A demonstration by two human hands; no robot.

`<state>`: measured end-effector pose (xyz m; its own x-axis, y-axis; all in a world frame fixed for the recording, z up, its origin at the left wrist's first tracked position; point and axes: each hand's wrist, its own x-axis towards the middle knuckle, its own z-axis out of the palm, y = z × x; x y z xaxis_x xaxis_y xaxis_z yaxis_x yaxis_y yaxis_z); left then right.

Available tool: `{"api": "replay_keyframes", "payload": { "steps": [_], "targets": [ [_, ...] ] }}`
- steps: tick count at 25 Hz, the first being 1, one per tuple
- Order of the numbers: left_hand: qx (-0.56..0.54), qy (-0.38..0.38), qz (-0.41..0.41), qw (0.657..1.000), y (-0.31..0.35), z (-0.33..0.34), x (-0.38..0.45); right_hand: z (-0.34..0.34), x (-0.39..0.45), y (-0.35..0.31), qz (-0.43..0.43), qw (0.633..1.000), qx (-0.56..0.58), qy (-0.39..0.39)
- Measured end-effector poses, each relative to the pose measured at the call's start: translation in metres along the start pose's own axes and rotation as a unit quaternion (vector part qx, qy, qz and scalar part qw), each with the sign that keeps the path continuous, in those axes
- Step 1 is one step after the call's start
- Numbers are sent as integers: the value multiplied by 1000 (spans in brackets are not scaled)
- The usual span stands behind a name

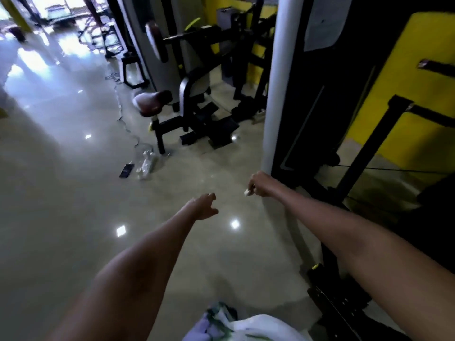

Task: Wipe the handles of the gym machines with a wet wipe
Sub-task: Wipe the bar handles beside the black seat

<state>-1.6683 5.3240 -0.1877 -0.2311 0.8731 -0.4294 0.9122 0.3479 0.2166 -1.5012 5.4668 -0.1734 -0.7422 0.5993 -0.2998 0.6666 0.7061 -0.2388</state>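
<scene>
Pinching a wipe (246,192), the right hand (258,184) touched no handle (left hand (205,206) loose, empty); wiping seemingly remained.

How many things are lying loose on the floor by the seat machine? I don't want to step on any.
2: a dark phone lying flat, and a clear plastic bottle just right of it, both left of the machine's base. Others may be hidden behind the machine.

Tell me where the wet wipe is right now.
In the head view, the wet wipe is pinched in the right hand, right of centre, beside the white post.
</scene>
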Motion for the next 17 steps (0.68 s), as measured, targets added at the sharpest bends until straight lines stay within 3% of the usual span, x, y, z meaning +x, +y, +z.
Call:
{"api": "replay_keyframes", "payload": {
  "steps": [3,6,10,17],
  "targets": [
    [39,-6,64,997,6,-32,58,-20,15,23,63,996,52,45],
    [80,-33,134,987,35,-46,117,-24,20,66,133,989,59,30],
    [104,-47,228,967,100,-62,195,-35,23,151,223,965,113,78],
    [131,-51,323,936,243,-103,313,-86,5,290,360,913,149,119]
  ]
}}
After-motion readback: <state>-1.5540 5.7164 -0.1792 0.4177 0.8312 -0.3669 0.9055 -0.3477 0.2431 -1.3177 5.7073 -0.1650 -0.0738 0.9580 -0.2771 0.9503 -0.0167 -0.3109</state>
